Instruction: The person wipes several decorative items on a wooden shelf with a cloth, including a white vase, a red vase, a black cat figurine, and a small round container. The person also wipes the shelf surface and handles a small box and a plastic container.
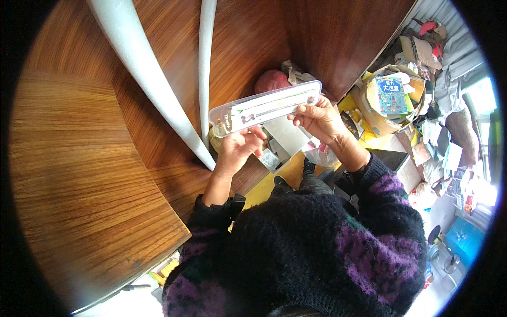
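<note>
A long, clear plastic case (pixel 265 107) with slim items inside is held up at chest height, tilted up towards the right. My right hand (pixel 321 119) pinches its lower right edge between thumb and fingers. Under the case's left end is my left hand (pixel 239 148), its fingers curled and partly apart; whether they touch the case cannot be told. Below the case, partly hidden by it, stands a white box (pixel 286 136), with a small clear plastic container (pixel 270 159) at its near end.
Two pale curved tubes (pixel 154 83) run down on the left beside wood-grain panels (pixel 79 170). A cardboard container (pixel 366 107) with a blue book (pixel 391 95) stands at the right, near piled clothes and papers. A red round thing (pixel 271 81) lies behind the case.
</note>
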{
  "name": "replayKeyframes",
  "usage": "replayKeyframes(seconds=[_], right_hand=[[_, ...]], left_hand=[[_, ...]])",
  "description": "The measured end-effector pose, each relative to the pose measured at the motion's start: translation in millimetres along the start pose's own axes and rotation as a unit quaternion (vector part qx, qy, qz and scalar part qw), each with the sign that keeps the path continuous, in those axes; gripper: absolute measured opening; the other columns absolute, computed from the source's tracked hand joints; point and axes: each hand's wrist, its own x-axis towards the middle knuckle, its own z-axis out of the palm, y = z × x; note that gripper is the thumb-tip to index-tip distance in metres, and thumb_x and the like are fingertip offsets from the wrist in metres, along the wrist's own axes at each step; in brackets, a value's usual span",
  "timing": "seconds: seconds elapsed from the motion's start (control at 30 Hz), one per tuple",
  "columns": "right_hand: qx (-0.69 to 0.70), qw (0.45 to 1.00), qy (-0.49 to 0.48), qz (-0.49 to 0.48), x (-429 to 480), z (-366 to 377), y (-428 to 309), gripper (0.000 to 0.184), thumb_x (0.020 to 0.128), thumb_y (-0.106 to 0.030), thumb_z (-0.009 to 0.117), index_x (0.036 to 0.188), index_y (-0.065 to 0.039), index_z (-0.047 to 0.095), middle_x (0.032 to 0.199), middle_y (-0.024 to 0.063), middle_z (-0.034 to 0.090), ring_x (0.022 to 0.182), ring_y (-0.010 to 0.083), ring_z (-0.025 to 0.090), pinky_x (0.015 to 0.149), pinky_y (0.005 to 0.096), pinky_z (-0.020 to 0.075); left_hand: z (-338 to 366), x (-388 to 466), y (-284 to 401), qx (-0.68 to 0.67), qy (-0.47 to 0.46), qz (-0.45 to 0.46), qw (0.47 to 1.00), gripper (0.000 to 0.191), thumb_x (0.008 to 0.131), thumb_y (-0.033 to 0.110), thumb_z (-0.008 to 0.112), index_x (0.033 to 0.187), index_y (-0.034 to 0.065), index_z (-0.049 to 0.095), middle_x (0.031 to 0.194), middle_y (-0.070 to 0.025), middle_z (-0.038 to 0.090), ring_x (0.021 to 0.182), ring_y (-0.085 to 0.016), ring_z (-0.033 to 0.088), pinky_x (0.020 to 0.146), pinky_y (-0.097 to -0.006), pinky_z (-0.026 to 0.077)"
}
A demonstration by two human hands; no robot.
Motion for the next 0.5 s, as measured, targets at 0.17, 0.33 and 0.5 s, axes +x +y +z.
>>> replayKeyframes(seconds=[0.17, 0.33, 0.5], right_hand=[[-0.078, 0.997, -0.008, -0.006, -6, 12, -4, 0.024, 0.085, -0.003, 0.066, 0.109, 0.0, 0.062, 0.096, 0.0131, 0.069, 0.087, 0.0222, 0.067, 0.071, 0.0316, 0.0541], [-0.181, 0.98, -0.072, -0.035, -8, 6, -15, 0.044, 0.086, -0.029, 0.069, 0.118, 0.0, 0.057, 0.09, 0.0098, 0.065, 0.08, 0.0192, 0.063, 0.069, 0.0318, 0.0544], [0.017, 0.995, -0.1, 0.013, -12, -3, -26, 0.05, 0.095, -0.039, 0.053, 0.124, 0.001, 0.05, 0.099, 0.0116, 0.063, 0.079, 0.0199, 0.064, 0.066, 0.0334, 0.0556]], left_hand=[[5, 1, 16, -0.022, 0.112, 0.091, 0.989, 0.032, 0.092, 0.03, 0.062, 0.106, 0.0025, 0.055, 0.07, -0.0039, 0.055, 0.054, -0.012, 0.053, 0.045, -0.0226, 0.042], [-6, 8, 24, 0.01, 0.069, 0.165, 0.984, 0.032, 0.089, 0.025, 0.066, 0.109, 0.001, 0.06, 0.072, -0.0039, 0.056, 0.056, -0.01, 0.054, 0.049, -0.0234, 0.046], [-12, 14, 35, 0.065, -0.037, 0.188, 0.979, 0.024, 0.079, 0.003, 0.071, 0.103, 0.0047, 0.067, 0.09, -0.0048, 0.053, 0.08, -0.013, 0.056, 0.063, -0.0246, 0.049]])
